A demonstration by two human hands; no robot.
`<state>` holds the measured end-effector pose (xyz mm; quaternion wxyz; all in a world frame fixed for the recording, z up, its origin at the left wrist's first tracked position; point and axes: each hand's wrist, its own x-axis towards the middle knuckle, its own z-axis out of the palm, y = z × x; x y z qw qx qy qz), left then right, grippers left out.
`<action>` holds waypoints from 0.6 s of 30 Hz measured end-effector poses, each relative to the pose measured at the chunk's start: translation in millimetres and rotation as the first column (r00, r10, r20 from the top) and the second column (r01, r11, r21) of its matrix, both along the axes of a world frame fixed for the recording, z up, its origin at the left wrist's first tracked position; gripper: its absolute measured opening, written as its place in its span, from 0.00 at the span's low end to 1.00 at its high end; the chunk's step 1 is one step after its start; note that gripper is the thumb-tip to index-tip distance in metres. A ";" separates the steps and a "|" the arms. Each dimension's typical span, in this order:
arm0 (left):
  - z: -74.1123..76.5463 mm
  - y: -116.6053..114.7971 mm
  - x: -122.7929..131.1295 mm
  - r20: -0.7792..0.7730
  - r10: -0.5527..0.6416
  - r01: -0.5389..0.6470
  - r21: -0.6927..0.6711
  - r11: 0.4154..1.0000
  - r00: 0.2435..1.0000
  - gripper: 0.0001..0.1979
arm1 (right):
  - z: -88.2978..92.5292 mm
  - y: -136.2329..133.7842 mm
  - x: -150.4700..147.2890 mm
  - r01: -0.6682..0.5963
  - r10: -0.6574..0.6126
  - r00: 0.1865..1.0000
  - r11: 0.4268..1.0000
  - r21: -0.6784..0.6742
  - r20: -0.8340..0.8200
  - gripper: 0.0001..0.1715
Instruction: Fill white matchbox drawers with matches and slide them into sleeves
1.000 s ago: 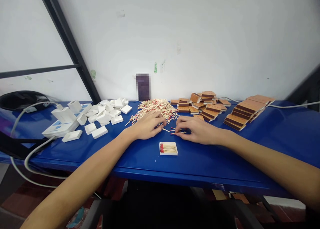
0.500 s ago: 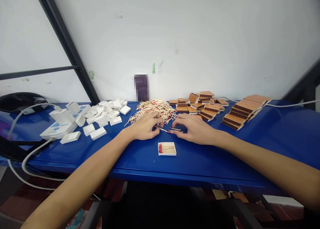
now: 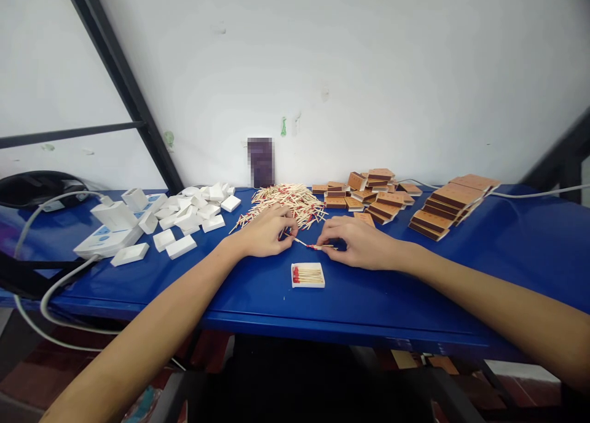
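My left hand (image 3: 270, 232) is closed in front of the match pile (image 3: 290, 201), its thumb and fingers pinching matches, one of which (image 3: 300, 242) sticks out to the right. Opposite it, my right hand (image 3: 353, 241) pinches a few red-headed matches (image 3: 314, 247), whose heads point left toward my left hand. The tips of both groups nearly meet; whether they touch I cannot tell. Just below the hands, a white matchbox tray (image 3: 308, 285) lies on the blue table (image 3: 378, 306), holding several matches with their heads to the left.
White empty trays (image 3: 198, 211) lie heaped at left, beside a power strip (image 3: 99, 241) with plugs and white cables (image 3: 50, 288). Brown matchbox sleeves (image 3: 385, 201) are piled at centre right, with a leaning stack (image 3: 454, 201) farther right. A dark pixelated object (image 3: 261, 162) stands against the wall.
My right hand has closed its fingers on the matches lying before it, which were loose under its fingertips. My left hand has barely moved.
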<state>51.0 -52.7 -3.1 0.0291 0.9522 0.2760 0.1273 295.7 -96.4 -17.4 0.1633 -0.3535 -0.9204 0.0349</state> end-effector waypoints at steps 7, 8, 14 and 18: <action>-1.8 2.1 -0.4 0.004 0.013 -0.013 -0.007 1.000 1.000 0.05 | 0.7 -1.6 -1.9 -0.062 0.062 0.997 0.998 0.003 -0.040 0.09; -2.2 1.8 0.2 0.009 0.012 -0.012 -0.009 1.000 1.000 0.06 | -0.3 -1.1 -2.4 -0.067 0.068 0.996 0.998 0.004 -0.052 0.09; -5.5 -1.8 9.2 0.014 -0.023 0.023 -0.020 1.000 1.000 0.13 | -9.8 3.1 -5.3 -0.116 0.117 0.982 0.993 0.017 -0.151 0.10; -8.4 -2.1 13.6 0.037 -0.060 0.061 -0.027 0.998 0.998 0.14 | -14.2 3.3 -7.6 -0.134 0.137 0.971 0.991 0.029 -0.198 0.10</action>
